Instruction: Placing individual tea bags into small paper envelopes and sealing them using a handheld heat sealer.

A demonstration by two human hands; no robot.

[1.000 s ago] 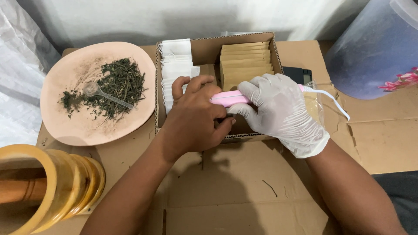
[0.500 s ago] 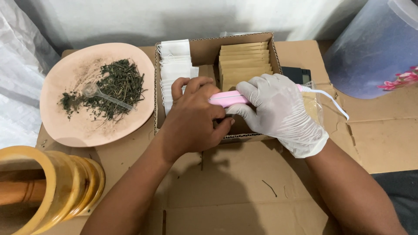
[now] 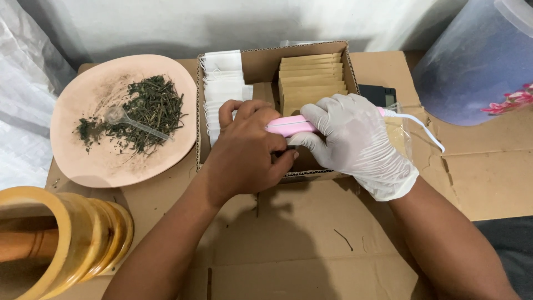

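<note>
A: Pink sealer tool [image 3: 290, 126] — where?
B: Over the cardboard box [image 3: 261, 65], white cord trailing right. Gloved right hand [image 3: 355, 141] clamped round it; bare left hand [image 3: 247, 153] pinches beneath.
A: Around?
B: White sachets [image 3: 222, 75], tan envelopes [image 3: 311, 72] in box. Plate [image 3: 94, 161] of dried herbs [image 3: 150, 108] left.

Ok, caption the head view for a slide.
Gloved right hand and bare left hand hold pink sealer over cardboard box.

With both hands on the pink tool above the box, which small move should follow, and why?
Probably keep the pink handheld sealer pressed shut briefly: the gloved right hand grips it, the bare left hand steadies something hidden beneath, over the cardboard box.
</note>
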